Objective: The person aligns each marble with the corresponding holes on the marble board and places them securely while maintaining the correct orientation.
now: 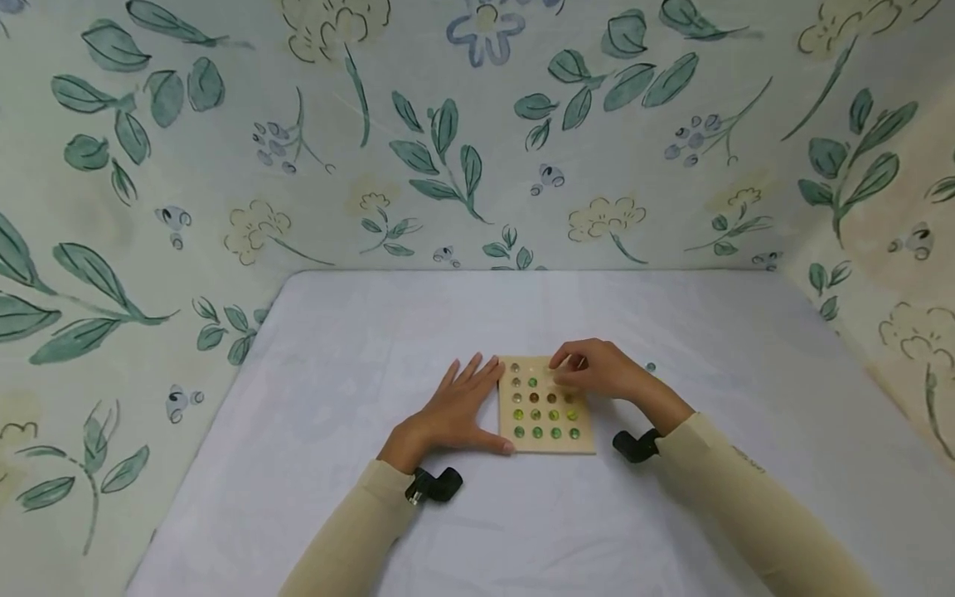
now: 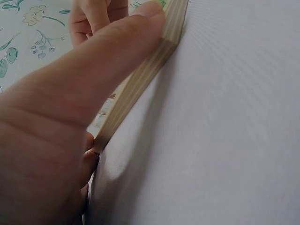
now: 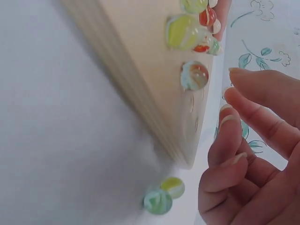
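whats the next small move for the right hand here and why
Probably reach for one of the two loose marbles on the cloth beside the wooden board. The right hand hovers over the board's far corner with nothing visible between its fingers, empty dimples show near that corner, and the left hand lies flat against the board's left edge.

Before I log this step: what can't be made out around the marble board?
- Far-right holes of the wooden board: covered by the right hand in head view.
- Whether that hand pinches a marble: too small in head view, fingertips blurred at right wrist.
- Board top: blocked by left hand at left wrist.
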A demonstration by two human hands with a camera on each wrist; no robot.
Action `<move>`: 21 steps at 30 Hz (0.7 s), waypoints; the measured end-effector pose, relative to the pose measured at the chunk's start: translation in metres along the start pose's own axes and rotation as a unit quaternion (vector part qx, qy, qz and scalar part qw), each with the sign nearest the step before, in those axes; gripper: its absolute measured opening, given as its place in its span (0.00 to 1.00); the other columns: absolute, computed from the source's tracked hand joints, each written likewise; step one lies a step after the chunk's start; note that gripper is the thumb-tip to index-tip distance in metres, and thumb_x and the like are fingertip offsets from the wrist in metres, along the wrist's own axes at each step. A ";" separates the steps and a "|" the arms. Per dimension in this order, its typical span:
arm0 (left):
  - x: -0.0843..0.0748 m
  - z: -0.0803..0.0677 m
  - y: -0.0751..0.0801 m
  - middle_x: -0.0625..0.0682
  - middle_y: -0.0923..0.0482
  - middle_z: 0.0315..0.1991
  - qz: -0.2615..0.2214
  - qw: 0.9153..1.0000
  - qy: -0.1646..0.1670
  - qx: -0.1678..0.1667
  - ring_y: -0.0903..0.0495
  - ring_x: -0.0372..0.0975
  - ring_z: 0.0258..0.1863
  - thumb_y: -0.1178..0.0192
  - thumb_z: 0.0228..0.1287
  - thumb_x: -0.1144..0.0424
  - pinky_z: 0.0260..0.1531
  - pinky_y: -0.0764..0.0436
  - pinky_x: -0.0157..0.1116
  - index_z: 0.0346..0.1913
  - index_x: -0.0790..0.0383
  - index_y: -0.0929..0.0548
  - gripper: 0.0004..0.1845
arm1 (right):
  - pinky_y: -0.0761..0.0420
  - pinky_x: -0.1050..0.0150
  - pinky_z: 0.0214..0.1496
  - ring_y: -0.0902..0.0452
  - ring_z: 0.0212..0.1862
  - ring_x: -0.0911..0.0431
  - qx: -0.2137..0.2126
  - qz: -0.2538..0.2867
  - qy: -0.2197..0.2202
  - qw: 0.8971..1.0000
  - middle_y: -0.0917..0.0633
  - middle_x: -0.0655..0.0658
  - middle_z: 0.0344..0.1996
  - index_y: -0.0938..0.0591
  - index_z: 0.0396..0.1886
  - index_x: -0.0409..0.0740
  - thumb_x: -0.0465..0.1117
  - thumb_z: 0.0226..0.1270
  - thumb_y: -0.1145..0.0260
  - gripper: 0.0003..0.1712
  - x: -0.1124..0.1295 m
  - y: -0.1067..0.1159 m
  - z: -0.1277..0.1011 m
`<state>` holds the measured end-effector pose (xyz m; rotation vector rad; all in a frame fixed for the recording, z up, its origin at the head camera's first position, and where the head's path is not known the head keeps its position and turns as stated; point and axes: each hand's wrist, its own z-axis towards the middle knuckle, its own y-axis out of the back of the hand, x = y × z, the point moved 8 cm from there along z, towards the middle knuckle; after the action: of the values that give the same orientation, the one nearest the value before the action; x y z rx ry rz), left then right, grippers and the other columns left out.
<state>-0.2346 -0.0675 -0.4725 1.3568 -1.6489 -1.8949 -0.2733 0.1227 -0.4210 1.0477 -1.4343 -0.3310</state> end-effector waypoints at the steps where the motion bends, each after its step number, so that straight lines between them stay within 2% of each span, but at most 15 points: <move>1: 0.000 0.000 0.000 0.45 0.64 0.78 -0.001 1.000 0.001 0.000 0.71 0.41 0.76 0.41 0.41 0.21 0.72 0.72 0.47 0.78 0.51 0.59 0.67 | 0.26 0.63 0.30 0.28 0.31 0.54 -0.004 -0.002 0.002 1.000 0.20 0.48 0.29 0.16 0.43 0.47 0.41 0.62 0.30 0.10 -0.001 0.002 -0.001; 12: -0.001 -0.002 0.003 0.46 0.63 0.78 -0.006 1.000 -0.003 -0.004 0.70 0.41 0.76 0.40 0.41 0.21 0.72 0.71 0.47 0.78 0.52 0.58 0.67 | 0.26 0.62 0.28 0.29 0.31 0.53 -0.038 -0.025 -0.003 0.999 0.22 0.47 0.29 0.16 0.42 0.47 0.40 0.63 0.31 0.09 -0.009 0.017 -0.014; 21: 0.000 -0.002 0.001 0.45 0.63 0.78 -0.007 1.000 -0.007 -0.006 0.70 0.41 0.76 0.40 0.40 0.21 0.72 0.72 0.46 0.78 0.52 0.59 0.67 | 0.27 0.62 0.28 0.29 0.30 0.54 -0.043 -0.027 -0.009 0.999 0.22 0.46 0.29 0.16 0.44 0.45 0.41 0.63 0.31 0.10 -0.020 0.022 -0.021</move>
<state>-0.2341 -0.0691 -0.4714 1.3577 -1.6350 -1.9231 -0.2670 0.1579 -0.4131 1.0161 -1.3984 -0.4383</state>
